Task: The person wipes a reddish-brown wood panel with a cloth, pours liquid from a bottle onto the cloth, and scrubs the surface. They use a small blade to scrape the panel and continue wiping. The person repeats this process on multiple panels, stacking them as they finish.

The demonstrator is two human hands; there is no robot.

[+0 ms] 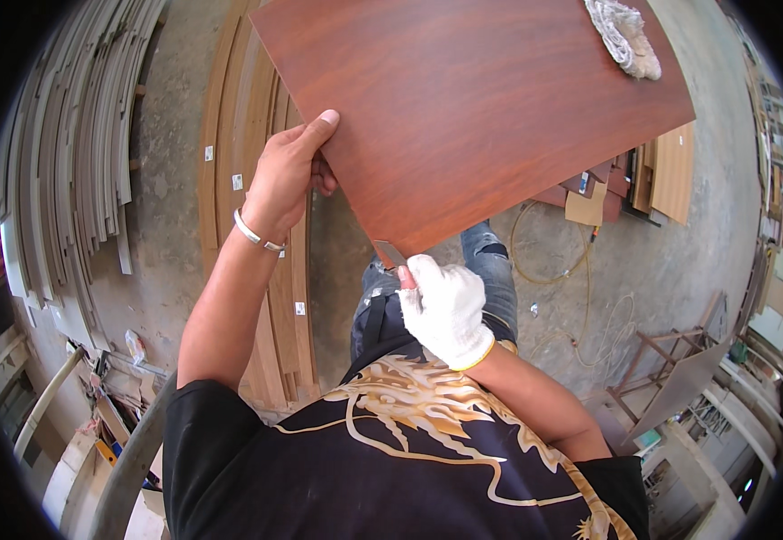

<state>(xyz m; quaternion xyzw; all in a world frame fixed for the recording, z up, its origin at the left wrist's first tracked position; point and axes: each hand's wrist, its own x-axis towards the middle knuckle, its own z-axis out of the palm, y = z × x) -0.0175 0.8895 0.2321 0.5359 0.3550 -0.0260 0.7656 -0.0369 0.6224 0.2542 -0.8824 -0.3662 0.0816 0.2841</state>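
Note:
A large reddish-brown wood-grain panel point(481, 108) lies in front of me, its nearest corner pointing at my waist. My bare left hand point(292, 166), with a silvery bracelet on the wrist, grips the panel's left edge, thumb on top and fingers curled below. My right hand point(445, 301) wears a white knit glove. It is closed around a small flat-bladed tool point(391, 253), whose grey metal blade meets the panel's near corner. Most of the tool's handle is hidden in the glove. A crumpled white glove or cloth point(623, 38) rests on the panel's far right.
Long wooden boards point(270, 342) lie on the concrete floor to the left, beside a stack of grey strips point(67, 153). A yellowish hose point(535, 274) coils on the floor at right. Shorter boards point(670, 175) sit past the panel's right edge. A metal-framed stand point(661, 360) is lower right.

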